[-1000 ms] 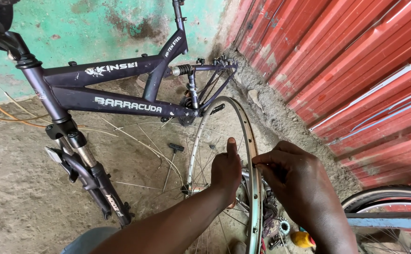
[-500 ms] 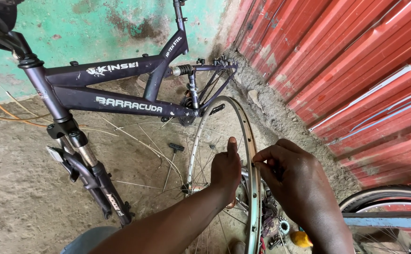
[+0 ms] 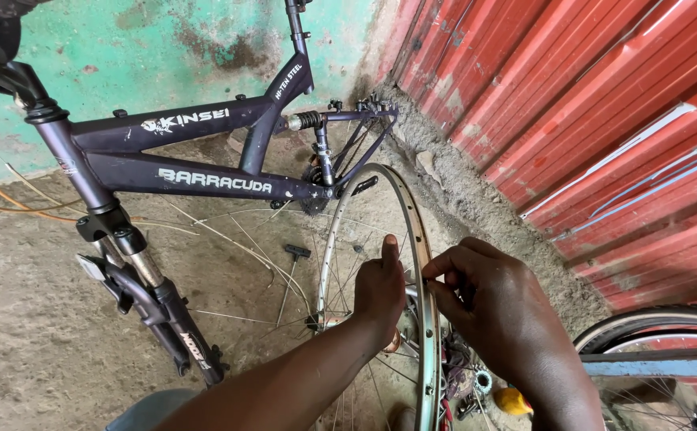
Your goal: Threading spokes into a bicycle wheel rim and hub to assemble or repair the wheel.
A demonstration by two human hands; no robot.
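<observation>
1. dirt floor (image 3: pixel 37 351), green wall, red corrugated sheet (image 3: pixel 604 104); unchanged.
2. dark bicycle frame (image 3: pixel 197 175), wheelless.
3. bare wheel rim (image 3: pixel 427 335), upright between both hands, barely shifted.
4. left hand (image 3: pixel 379 291): grip still clasped on rim.
5. right hand (image 3: pixel 496 307): fingertips still pinching at rim edge.

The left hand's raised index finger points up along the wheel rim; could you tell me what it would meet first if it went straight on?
Probably the bicycle frame, near its pedal; until then the left hand follows the bare rim. Depth is unclear.
</observation>
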